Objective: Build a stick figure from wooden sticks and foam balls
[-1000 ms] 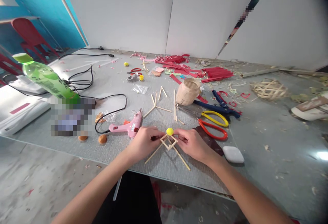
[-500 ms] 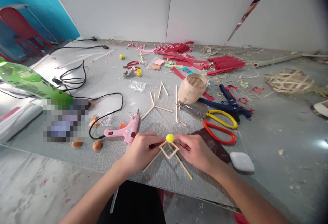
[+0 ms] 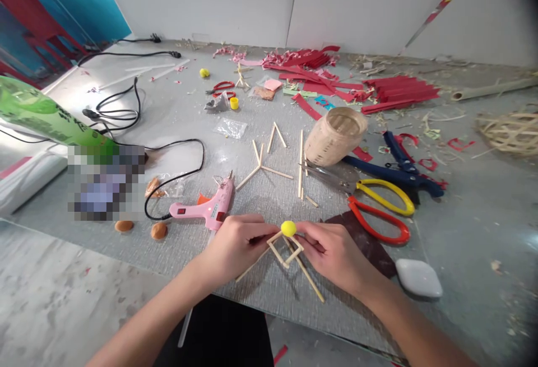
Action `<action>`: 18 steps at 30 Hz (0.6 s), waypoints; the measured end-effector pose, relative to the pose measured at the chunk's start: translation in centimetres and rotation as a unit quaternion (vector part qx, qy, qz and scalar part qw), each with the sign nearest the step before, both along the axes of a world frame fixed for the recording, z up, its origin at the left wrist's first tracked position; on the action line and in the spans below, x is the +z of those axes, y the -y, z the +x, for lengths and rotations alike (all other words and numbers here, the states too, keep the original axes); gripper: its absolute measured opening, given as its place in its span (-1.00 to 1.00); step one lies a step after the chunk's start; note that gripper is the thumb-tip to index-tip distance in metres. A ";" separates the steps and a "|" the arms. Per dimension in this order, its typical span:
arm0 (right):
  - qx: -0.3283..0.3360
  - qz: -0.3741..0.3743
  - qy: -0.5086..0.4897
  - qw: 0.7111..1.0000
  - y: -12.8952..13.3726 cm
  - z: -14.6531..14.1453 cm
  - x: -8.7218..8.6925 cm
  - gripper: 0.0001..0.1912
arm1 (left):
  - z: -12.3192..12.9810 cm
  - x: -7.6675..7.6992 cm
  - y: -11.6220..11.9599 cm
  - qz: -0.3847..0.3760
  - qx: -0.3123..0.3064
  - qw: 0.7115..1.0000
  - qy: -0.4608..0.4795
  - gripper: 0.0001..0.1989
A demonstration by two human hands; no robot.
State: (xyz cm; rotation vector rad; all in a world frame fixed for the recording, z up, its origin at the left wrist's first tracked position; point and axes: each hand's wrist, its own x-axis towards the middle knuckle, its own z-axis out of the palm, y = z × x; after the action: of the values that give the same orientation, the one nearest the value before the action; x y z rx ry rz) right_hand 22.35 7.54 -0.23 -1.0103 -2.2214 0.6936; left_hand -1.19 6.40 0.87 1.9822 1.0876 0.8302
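Pale wooden sticks form an angular figure (image 3: 286, 250) topped by a yellow ball (image 3: 288, 228), pinched between nearly closed fingers of the left hand (image 3: 240, 244) and right hand (image 3: 330, 246) above a streaky gray surface (image 3: 202, 266); beyond lie a pink plastic glue gun (image 3: 210, 207) and crinkled red strips (image 3: 399, 92).

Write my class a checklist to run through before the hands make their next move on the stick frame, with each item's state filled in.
1. Frame steadied from both sides: ok, the left hand and right hand grip the stick frame.
2. Yellow ball at the top of the frame, between the hands: ok.
3. Glue gun well away from fingers: not ok, it lies right by the left hand.
4. Glue gun hot or cool: cannot tell.
5. Scissors pointing away from the right hand: ok, the blades point toward the loose sticks.
6. Joints of the frame firmly fixed: cannot tell.
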 end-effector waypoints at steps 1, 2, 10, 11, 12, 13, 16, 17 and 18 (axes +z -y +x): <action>0.000 -0.001 0.001 1.000 0.0 0.0 0.0 -0.83 | 0.0 0.0 0.0 0.001 0.001 1.000 0.000 -0.82; -0.001 -0.002 0.001 1.000 0.0 0.0 0.0 -0.83 | 0.0 -0.1 0.0 0.003 0.002 1.000 0.000 -0.82; 0.001 -0.012 -0.005 1.000 0.0 0.0 -0.2 -0.87 | 0.0 -0.1 0.0 0.014 0.003 1.000 -0.004 -0.82; 0.001 -0.011 -0.005 1.000 0.0 0.0 -0.1 -0.87 | 0.0 0.0 0.0 0.015 0.002 1.000 -0.007 -0.82; 0.002 -0.008 -0.005 1.000 0.0 0.0 -0.1 -0.87 | 0.0 0.0 0.0 0.017 0.002 1.000 -0.009 -0.83; 0.003 -0.004 -0.004 1.000 0.0 0.0 0.0 -0.86 | 0.0 0.0 0.0 0.017 0.001 1.000 -0.010 -0.83; 0.003 0.006 0.001 1.000 0.0 -0.1 0.2 -0.86 | 0.0 0.0 0.0 0.024 0.000 1.000 -0.010 -0.83; 0.003 0.008 0.003 1.000 0.0 -0.1 0.2 -0.85 | 0.0 0.0 -0.1 0.027 -0.001 1.000 -0.010 -0.83; 0.003 0.010 0.006 1.000 -0.1 -0.1 0.2 -0.85 | 0.0 -0.1 -0.1 0.032 0.000 0.999 -0.009 -0.83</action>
State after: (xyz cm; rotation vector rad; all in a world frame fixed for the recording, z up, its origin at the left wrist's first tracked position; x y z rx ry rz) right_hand 22.24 7.60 0.02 -0.9998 -2.2382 0.6694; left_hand -1.23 6.46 0.80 2.0474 1.0836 0.8581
